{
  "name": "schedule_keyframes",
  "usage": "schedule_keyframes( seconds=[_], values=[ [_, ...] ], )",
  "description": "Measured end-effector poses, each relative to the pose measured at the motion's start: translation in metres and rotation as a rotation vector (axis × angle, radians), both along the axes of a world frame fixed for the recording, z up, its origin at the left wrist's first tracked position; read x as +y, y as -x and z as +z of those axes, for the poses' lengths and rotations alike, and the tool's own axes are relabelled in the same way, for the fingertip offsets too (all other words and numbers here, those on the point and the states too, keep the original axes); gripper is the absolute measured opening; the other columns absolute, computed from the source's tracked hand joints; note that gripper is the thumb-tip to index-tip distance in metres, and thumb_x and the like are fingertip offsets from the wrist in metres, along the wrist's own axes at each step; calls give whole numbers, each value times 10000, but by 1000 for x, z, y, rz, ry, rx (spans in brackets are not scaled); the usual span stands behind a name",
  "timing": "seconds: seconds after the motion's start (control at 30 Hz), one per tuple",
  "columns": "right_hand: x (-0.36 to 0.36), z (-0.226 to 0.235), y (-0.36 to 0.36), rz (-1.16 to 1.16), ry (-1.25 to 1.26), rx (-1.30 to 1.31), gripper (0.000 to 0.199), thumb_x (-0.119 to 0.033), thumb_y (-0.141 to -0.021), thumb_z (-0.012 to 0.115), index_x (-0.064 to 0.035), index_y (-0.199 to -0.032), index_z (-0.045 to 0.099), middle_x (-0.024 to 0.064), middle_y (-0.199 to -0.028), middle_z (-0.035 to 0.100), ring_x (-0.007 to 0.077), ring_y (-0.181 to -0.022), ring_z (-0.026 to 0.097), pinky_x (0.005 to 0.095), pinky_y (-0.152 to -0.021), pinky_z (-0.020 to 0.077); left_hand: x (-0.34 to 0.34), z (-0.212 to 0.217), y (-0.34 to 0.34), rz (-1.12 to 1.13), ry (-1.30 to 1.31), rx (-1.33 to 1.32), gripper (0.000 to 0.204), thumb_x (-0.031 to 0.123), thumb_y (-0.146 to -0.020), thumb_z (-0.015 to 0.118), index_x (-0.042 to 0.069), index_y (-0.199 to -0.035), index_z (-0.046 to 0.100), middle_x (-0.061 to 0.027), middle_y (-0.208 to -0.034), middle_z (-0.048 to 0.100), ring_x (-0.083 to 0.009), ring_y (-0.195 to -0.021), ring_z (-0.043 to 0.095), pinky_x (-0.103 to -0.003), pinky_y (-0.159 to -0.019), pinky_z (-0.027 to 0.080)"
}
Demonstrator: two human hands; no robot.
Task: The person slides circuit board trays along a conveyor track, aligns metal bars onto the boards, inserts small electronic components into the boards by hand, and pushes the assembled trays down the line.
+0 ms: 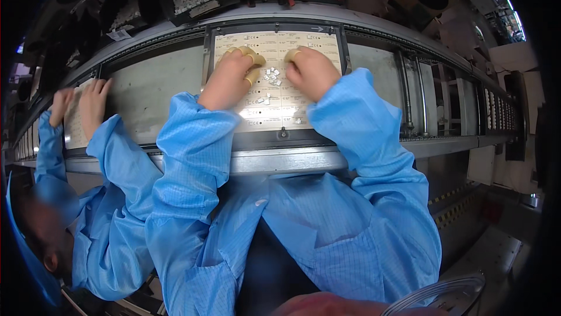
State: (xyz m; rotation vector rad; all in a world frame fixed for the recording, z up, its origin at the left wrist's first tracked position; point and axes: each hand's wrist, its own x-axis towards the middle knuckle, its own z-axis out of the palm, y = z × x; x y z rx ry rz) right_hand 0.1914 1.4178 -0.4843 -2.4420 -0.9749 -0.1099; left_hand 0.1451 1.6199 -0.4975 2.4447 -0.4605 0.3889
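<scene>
Both hands are working over a pale board.
The left hand [232, 76] and right hand [311, 70] are curling loosely around small white parts [272, 75] on the board [274, 106], gripping nothing visible.

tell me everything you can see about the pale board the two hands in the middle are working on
The pale board is a cream, flat rectangular panel printed with rows of small dark markings, lying in a dark frame on the grey conveyor line. A loose cluster of small silvery parts sits on it between the hands. The left hand and right hand both rest on its upper half, with yellowish finger covers on some fingertips. Its near part glares under the light.
</scene>
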Motion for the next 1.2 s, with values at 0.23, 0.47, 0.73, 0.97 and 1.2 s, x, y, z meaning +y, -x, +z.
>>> schedule_keyframes(
  seconds=[0.23,0.47,0.73,0.97,1.2],
  values=[
    [-53,8,19,-251,-296,38,115,-96,-820,595,-11,-890,625,89,-664,595,177,-559,582,278,-550,473,-8,15,-5,-63,-91,82,167,83,-770,615,49,-926,664,-120,-920,606,-304,-928,532,-378,-863,416],
    [-74,3,32,-241,-264,244,148,-36,-853,557,-33,-990,614,57,-729,633,96,-587,580,230,-558,465,-24,12,-4,42,-149,148,169,90,-740,657,15,-891,655,-159,-857,610,-320,-825,565,-377,-761,456],
    [-64,4,44,-168,-107,163,154,-68,-834,595,-35,-984,608,97,-797,643,235,-691,632,292,-645,498,-41,25,0,143,-163,280,141,84,-759,634,2,-874,634,-178,-872,600,-332,-837,578,-385,-758,464],
    [-65,-10,41,-58,-151,-50,113,-85,-775,648,-66,-887,654,62,-852,602,238,-833,580,322,-747,448,-31,29,2,75,-103,223,132,67,-766,613,9,-884,627,-174,-893,593,-323,-868,576,-382,-786,461],
    [-63,-10,44,-71,-113,-104,118,-97,-756,667,-78,-872,658,41,-853,607,219,-860,573,327,-795,400,-26,32,9,119,139,296,161,44,-743,665,1,-893,624,-140,-839,605,-244,-751,605,-307,-701,489]
  ],
)
